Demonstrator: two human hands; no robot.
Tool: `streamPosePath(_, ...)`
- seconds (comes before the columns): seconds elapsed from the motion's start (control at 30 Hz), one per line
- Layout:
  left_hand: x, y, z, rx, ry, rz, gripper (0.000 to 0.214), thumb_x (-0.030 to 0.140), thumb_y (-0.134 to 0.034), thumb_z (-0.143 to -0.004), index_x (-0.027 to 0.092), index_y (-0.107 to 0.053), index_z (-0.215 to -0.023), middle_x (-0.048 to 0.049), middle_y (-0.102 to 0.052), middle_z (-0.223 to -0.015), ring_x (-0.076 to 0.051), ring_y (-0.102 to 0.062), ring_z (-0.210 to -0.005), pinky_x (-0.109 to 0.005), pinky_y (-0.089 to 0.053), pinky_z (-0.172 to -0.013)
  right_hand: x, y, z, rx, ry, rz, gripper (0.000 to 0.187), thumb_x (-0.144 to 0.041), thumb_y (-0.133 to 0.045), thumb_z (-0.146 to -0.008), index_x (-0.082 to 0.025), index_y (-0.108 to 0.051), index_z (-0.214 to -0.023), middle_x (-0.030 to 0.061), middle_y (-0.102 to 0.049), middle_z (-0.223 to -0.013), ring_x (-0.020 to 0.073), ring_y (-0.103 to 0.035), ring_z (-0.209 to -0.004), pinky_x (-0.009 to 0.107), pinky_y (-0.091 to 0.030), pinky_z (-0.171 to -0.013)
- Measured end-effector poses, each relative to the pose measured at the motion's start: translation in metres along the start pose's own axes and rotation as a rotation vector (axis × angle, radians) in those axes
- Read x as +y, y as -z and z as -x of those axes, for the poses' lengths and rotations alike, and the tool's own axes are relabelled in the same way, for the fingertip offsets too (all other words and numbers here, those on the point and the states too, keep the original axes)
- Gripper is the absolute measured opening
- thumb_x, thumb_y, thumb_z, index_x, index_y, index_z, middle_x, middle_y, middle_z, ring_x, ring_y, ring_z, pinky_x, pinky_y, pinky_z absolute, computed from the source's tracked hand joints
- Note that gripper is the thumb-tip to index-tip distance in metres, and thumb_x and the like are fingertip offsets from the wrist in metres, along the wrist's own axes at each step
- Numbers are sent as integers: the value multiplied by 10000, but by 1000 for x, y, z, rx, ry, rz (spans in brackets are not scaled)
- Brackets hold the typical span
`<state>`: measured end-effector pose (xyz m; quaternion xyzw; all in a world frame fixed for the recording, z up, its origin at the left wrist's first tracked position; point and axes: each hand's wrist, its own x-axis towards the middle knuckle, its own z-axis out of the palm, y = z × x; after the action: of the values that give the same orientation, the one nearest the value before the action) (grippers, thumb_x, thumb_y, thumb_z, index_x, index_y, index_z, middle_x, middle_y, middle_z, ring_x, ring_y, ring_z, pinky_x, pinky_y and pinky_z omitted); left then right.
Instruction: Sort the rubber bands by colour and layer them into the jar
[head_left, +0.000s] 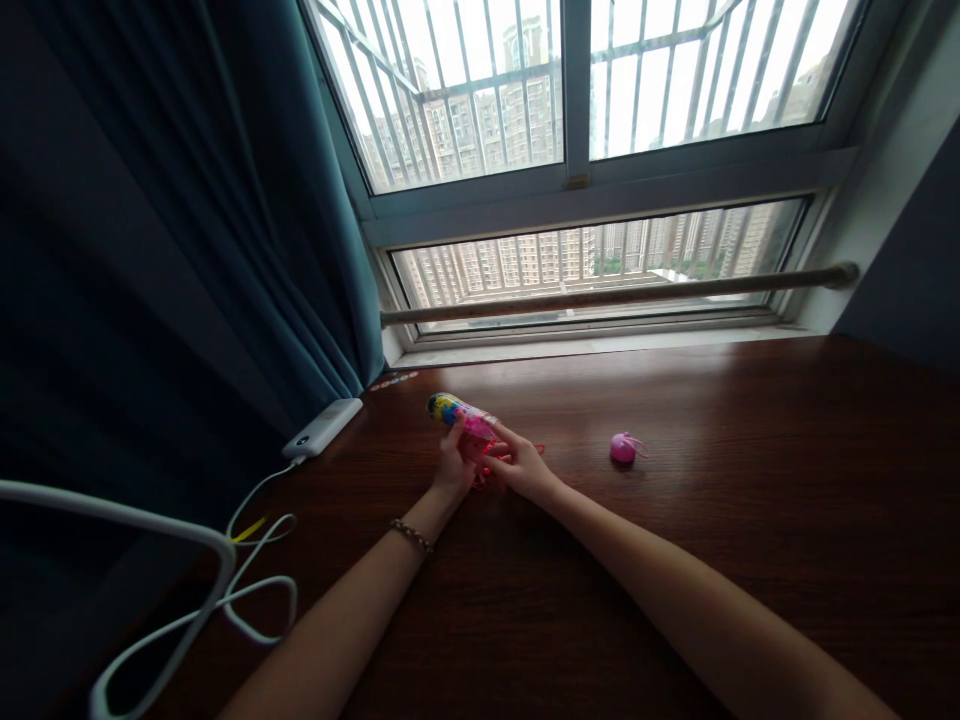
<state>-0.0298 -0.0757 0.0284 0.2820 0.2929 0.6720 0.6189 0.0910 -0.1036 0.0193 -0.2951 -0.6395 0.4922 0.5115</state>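
A clear bottle (448, 406) with yellow, blue and pink contents lies tilted in my left hand (454, 462), its rounded end pointing away to the left. My left thumb and fingers are wrapped round its lower side. At the bottle's right end, the fingers of my right hand (523, 467) close against it. Red cord (487, 478) hangs or lies under both hands; how it joins the bottle is hidden. Off to the right, a small round pink cap (622, 448) with a loop rests on the tabletop.
The dark brown wooden table (720, 430) reaches to a barred window. A white power bank (323, 428) with a white cable (262, 560) lies by the blue curtain (300, 250) on the left. A horizontal rail (622, 297) crosses the lower window.
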Motion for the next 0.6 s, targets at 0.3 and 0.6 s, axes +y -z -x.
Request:
streamPosePath(0.3, -4, -4, 16, -202, 72, -162, 316, 347, -632, -683, 110, -596, -889, -107, -664, -814, -225, -645, -707, -334, -516, -624, 13, -2, 0, 72, -4, 400, 406, -144, -531, -688, -184, -584, -1088, -40, -552, -503, 83, -477, -392, 157, -357, -374)
streamPosePath(0.6, -2, 0, -1, -21, -94, -66, 202, 284, -653, -659, 109, -592, -739, -34, -636, -664, -147, -615, -594, -277, -494, -612, -9, 3, 0, 42, 53, 906, 316, -243, -473, -785, -219, -604, -1072, 20, -611, -567, 133, -528, -477, 202, -323, -468)
